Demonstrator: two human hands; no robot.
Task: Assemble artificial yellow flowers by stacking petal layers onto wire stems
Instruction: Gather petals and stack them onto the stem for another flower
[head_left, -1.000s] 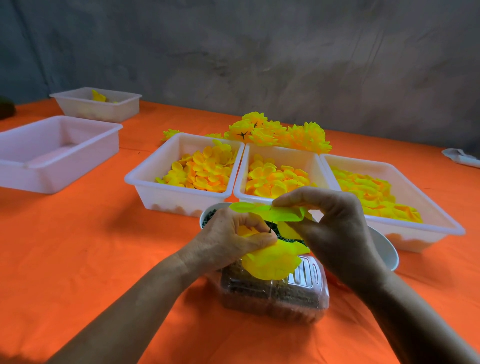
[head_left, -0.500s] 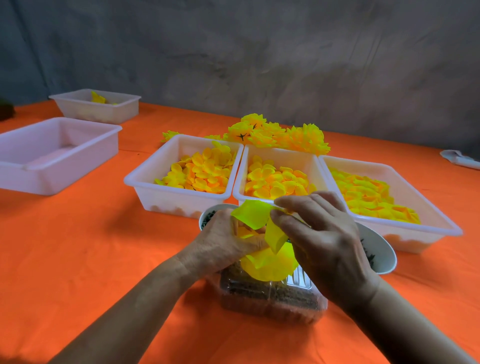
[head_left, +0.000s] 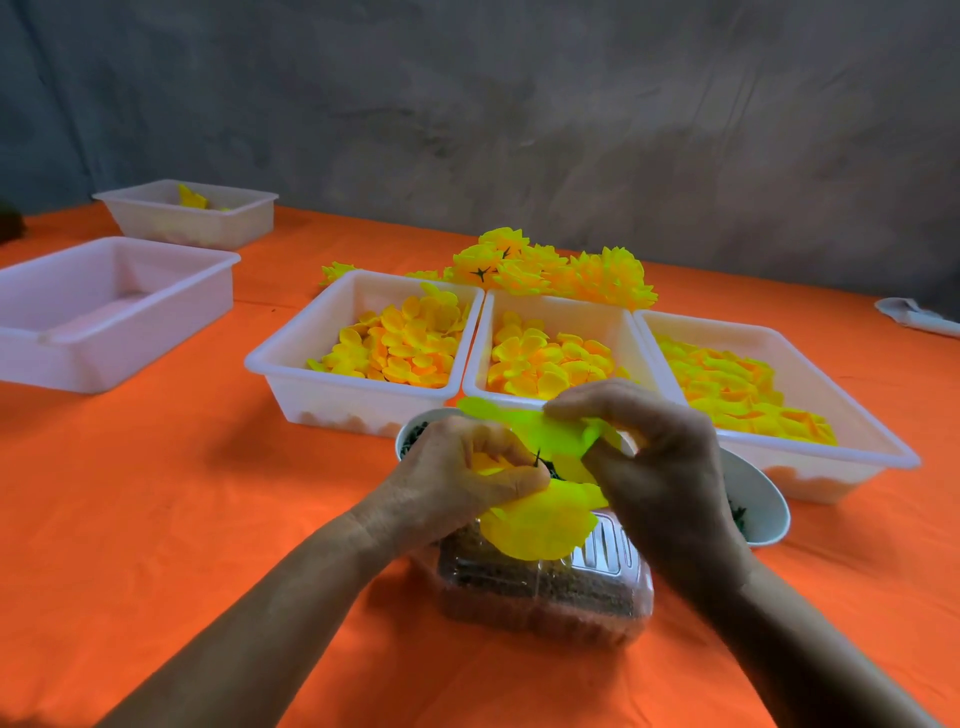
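Petals, thin and fabric-like, judged near weightless, floppy and easily creased; best pinched near the centre hole rather than at the loose rims. At centre frame, above clear lidded box (head_left: 540, 587), partly built flower (head_left: 540, 519) gripped in curled fingers of left hand (head_left: 457, 478), large lower layer drooping toward 6 o'clock. At 1 o'clock from it, greenish-yellow petal layer (head_left: 545, 434) pinched between thumb and forefinger of right hand (head_left: 660, 467), spread just above dark stem tip (head_left: 537, 458). Three petal trays (head_left: 291, 364) at 12 o'clock, finished flowers (head_left: 550, 270) beyond. Stem shaft hidden inside left fist; hole in pinched layer not discernible; bowl (head_left: 763, 509) at 3 o'clock largely masked by right hand, contents only dark specks.
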